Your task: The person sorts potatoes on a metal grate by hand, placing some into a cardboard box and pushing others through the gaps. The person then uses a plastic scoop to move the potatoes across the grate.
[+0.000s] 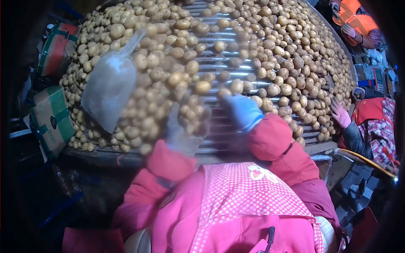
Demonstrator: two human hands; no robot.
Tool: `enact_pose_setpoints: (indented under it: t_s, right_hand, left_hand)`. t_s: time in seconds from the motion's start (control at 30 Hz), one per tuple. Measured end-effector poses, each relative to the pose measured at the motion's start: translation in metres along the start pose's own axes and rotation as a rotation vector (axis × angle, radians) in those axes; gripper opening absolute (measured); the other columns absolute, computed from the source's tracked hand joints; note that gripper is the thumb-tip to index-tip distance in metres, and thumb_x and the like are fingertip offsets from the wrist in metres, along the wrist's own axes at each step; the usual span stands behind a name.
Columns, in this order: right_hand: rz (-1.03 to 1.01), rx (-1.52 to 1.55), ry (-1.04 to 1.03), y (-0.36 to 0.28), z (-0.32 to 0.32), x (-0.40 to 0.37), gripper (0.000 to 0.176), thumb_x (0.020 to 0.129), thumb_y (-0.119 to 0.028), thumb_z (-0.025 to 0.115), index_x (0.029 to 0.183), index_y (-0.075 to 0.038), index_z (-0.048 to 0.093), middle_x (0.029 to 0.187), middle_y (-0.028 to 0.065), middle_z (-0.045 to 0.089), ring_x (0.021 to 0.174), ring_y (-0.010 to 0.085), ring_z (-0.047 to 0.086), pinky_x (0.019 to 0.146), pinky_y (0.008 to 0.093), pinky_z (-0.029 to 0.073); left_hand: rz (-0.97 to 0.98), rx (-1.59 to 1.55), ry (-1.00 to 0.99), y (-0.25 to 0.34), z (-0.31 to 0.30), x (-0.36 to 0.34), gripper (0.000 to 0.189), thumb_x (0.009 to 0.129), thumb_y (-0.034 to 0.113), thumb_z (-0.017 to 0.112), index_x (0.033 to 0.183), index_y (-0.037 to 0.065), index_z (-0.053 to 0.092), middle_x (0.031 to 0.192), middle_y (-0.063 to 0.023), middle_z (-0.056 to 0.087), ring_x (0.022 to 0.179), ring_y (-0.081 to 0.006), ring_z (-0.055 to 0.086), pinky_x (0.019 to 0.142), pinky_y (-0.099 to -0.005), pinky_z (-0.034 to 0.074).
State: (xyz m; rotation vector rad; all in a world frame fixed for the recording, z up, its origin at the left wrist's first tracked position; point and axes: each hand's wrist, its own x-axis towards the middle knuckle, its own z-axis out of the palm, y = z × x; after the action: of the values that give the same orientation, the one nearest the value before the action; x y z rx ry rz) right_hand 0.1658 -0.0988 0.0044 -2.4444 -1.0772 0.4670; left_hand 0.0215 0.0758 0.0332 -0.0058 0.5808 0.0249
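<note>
Many potatoes (295, 63) cover a table of metal bars (211, 57). My left hand (179, 130), in a greyish glove, is blurred at the near side, against a cluster of small potatoes; its fingers are smeared by motion. My right hand (244, 110), in a light blue glove, reaches over the bars with its fingertips at a potato (224, 92); whether it grips that potato is unclear. A translucent plastic scoop (110, 86) lies on the potatoes at the left, its handle pointing away to the upper right.
Cardboard boxes (52, 120) with green edges stand left of the table. At the right edge, another person's gloved hand (340, 114) touches the potatoes. Further back on that side are a person in orange (358, 23) and a yellow hose (367, 160) nearer me.
</note>
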Motion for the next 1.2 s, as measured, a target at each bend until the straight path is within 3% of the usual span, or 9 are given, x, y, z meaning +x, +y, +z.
enact_pose_setpoints:
  t_s: [0.3,0.43,0.57,0.7,0.73,0.77,0.83,1.07,1.2]
  right_hand:
    - [0.087,-0.135,-0.012,-0.010,0.034,0.017,0.020,0.092,-0.016,0.067,0.110,-0.008,0.070,0.094,0.0149,0.072,0.081,0.0325,0.072,0.077,0.0439,0.060]
    - [0.249,1.193,-0.080,-0.025,-0.003,-0.006,0.021,0.097,0.000,0.057,0.110,-0.003,0.072,0.088,0.0033,0.065,0.074,0.0138,0.058,0.067,0.0264,0.049]
    - [0.175,1.550,-0.163,-0.028,-0.015,-0.021,0.024,0.098,-0.031,0.070,0.106,-0.009,0.071,0.092,0.0008,0.062,0.074,0.0136,0.057,0.058,0.0264,0.041]
    - [0.378,1.999,0.179,-0.056,-0.034,-0.035,0.026,0.095,-0.035,0.069,0.108,-0.012,0.067,0.094,0.0007,0.060,0.074,0.0146,0.059,0.057,0.0280,0.042]
    - [0.188,1.677,0.385,-0.047,-0.029,-0.037,0.026,0.096,-0.034,0.068,0.108,-0.011,0.067,0.095,0.0014,0.061,0.075,0.0149,0.059,0.058,0.0283,0.043]
    - [0.023,1.330,0.561,-0.036,-0.017,-0.037,0.027,0.097,-0.034,0.066,0.109,-0.010,0.066,0.095,0.0022,0.061,0.075,0.0151,0.060,0.059,0.0285,0.044]
    - [0.203,1.732,0.521,-0.048,-0.042,-0.060,0.021,0.100,-0.027,0.061,0.112,-0.010,0.064,0.100,0.0053,0.063,0.078,0.0152,0.062,0.061,0.0267,0.045]
    - [0.050,2.006,1.025,-0.005,-0.039,-0.151,0.024,0.102,-0.021,0.060,0.124,-0.011,0.059,0.112,0.0097,0.063,0.080,0.0134,0.062,0.059,0.0252,0.047]
    - [0.046,2.326,1.105,0.053,-0.032,-0.239,0.041,0.103,-0.051,0.061,0.108,-0.011,0.068,0.103,0.0063,0.067,0.081,0.0191,0.062,0.056,0.0312,0.049]
  left_hand:
    - [0.042,0.058,-0.102,0.001,-0.006,-0.024,0.053,0.104,0.053,0.054,0.140,0.014,0.057,0.142,-0.0086,0.061,0.124,-0.0324,0.061,0.092,-0.0468,0.060]
    - [0.053,0.036,-0.099,0.003,-0.011,-0.020,0.051,0.105,0.051,0.053,0.141,0.015,0.057,0.143,-0.0088,0.059,0.126,-0.0337,0.059,0.101,-0.0505,0.055]
    - [0.224,0.073,-0.246,-0.010,0.000,0.005,0.045,0.106,0.048,0.053,0.137,0.015,0.058,0.138,-0.0108,0.060,0.125,-0.0346,0.059,0.102,-0.0539,0.053]
    - [0.167,0.104,-0.460,-0.023,0.013,0.035,0.040,0.106,0.044,0.054,0.131,0.014,0.057,0.129,-0.0099,0.060,0.118,-0.0303,0.059,0.097,-0.0497,0.054]
    - [0.139,0.113,-0.475,-0.031,0.029,0.035,0.038,0.106,0.043,0.054,0.129,0.014,0.057,0.126,-0.0091,0.060,0.115,-0.0280,0.060,0.094,-0.0469,0.054]
    - [0.164,0.173,-0.381,-0.048,0.045,0.031,0.033,0.105,0.041,0.056,0.122,0.013,0.057,0.115,-0.0071,0.061,0.105,-0.0235,0.061,0.085,-0.0408,0.055]
    - [0.209,0.300,-0.194,-0.085,0.086,0.013,0.025,0.103,0.037,0.058,0.107,0.012,0.058,0.092,-0.0032,0.062,0.086,-0.0144,0.063,0.066,-0.0286,0.058]
    - [-0.284,0.433,-0.214,-0.156,0.098,0.009,0.027,0.107,0.039,0.051,0.108,0.013,0.060,0.099,-0.0029,0.063,0.074,-0.0186,0.063,0.059,-0.0289,0.056]
    - [-0.438,0.552,-0.294,-0.212,0.062,0.039,0.029,0.108,0.039,0.051,0.114,0.013,0.061,0.108,-0.0032,0.065,0.086,-0.0195,0.064,0.068,-0.0316,0.057]
